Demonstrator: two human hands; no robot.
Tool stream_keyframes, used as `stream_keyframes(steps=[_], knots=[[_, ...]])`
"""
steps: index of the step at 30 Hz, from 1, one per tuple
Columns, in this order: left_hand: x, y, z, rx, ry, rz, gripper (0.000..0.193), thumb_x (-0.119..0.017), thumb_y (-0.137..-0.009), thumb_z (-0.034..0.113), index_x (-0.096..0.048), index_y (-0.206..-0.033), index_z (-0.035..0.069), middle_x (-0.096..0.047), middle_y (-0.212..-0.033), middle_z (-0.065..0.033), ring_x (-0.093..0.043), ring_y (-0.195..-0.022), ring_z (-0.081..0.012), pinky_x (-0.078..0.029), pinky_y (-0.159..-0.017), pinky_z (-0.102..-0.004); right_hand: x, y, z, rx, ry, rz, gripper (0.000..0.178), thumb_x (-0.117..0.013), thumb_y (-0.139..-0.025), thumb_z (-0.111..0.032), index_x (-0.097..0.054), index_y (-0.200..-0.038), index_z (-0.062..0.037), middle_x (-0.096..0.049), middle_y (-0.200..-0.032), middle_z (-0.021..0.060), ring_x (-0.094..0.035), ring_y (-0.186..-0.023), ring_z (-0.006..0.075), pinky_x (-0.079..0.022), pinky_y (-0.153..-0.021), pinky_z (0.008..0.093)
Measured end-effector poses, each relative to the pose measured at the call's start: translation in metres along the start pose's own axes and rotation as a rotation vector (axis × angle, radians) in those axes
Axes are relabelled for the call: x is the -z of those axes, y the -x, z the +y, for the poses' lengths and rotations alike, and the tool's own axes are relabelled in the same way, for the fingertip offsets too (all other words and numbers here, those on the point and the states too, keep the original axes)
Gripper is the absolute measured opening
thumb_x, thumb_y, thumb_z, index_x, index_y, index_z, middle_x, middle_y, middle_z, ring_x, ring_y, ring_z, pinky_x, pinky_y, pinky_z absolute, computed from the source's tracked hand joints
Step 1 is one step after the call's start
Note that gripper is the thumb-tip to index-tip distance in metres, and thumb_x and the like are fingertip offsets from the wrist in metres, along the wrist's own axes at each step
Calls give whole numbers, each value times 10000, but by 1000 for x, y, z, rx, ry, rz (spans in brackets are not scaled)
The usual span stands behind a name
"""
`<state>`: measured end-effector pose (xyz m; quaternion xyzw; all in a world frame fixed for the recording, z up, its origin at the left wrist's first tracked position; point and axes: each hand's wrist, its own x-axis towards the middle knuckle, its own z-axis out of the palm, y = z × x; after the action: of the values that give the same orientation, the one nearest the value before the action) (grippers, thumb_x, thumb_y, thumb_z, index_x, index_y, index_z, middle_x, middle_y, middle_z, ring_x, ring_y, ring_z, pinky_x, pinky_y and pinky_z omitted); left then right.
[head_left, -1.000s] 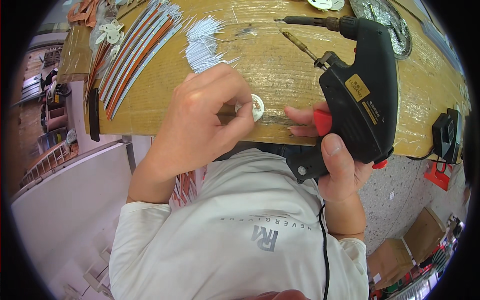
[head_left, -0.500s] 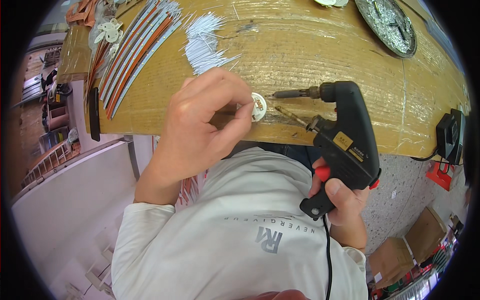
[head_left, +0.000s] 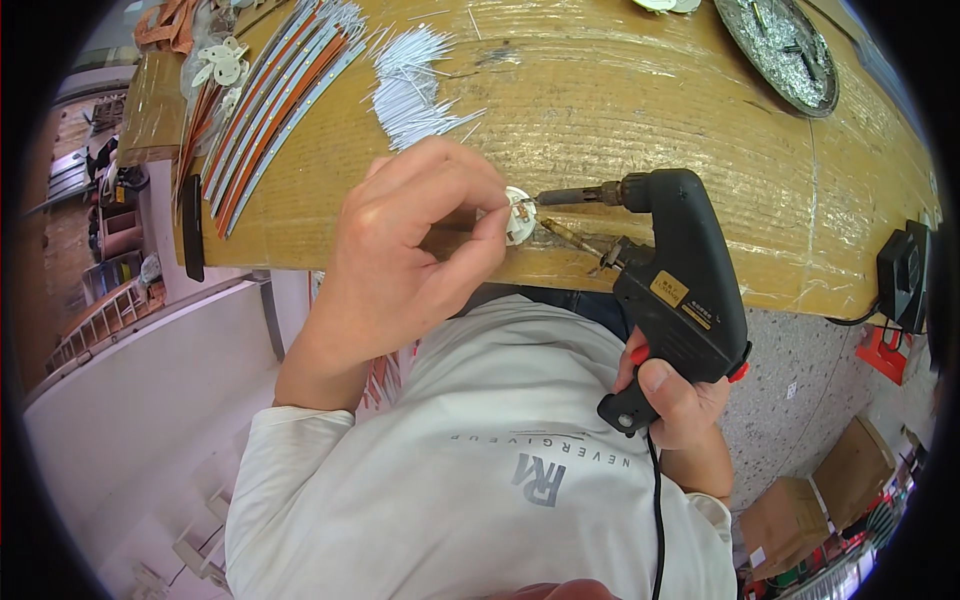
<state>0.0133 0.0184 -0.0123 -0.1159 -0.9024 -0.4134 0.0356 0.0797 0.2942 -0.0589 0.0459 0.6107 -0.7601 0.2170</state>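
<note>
My left hand (head_left: pixel 405 245) is closed in a pinch at the left edge of a small round white disc (head_left: pixel 521 216) with copper-coloured metal pieces on its face. Thumb and forefinger hide part of the disc. My right hand (head_left: pixel 685 400) is wrapped round the grip of a black soldering gun (head_left: pixel 690 270), with fingers at its red trigger. The gun's hot tip (head_left: pixel 545 198) points left and reaches the disc's right edge. Below it, a brass-coloured solder feed tube (head_left: pixel 570 235) also aims at the disc. A black cord (head_left: pixel 656 520) hangs from the grip.
Beyond my left hand lie a heap of thin white wires (head_left: pixel 410 85) and a bundle of orange and white strips (head_left: pixel 285 105). A round metal dish (head_left: pixel 780 50) with shiny scraps stands far right on the wooden table (head_left: pixel 640 110). A black adapter (head_left: pixel 900 275) sits at the right edge.
My right hand has brought the soldering gun left, so its tip is now at the disc. The red trigger shows less than before. My left hand has hardly moved.
</note>
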Motion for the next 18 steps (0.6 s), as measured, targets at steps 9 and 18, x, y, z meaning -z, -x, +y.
stream_keyframes(steps=[9,18], knots=[[-4,-1,-1,6,33,47,106,-752,-810,-42,-707,-862,39,-709,-907,-54,-670,-742,-201,-492,-735,-323,-1,0,1,-49,-31,24,587,-737,-819,-210,-570,-1320,47,-671,-1001,161,-671,-687,216,-569,-621,339],[-4,0,-2,-9,23,8,91,-748,-836,-64,-723,-899,-3,-714,-959,-83,-670,-807,-171,-509,-727,-290,-3,1,0,-66,-43,50,609,-749,-801,-229,-568,-1311,49,-673,-987,161,-672,-678,212,-574,-609,340]])
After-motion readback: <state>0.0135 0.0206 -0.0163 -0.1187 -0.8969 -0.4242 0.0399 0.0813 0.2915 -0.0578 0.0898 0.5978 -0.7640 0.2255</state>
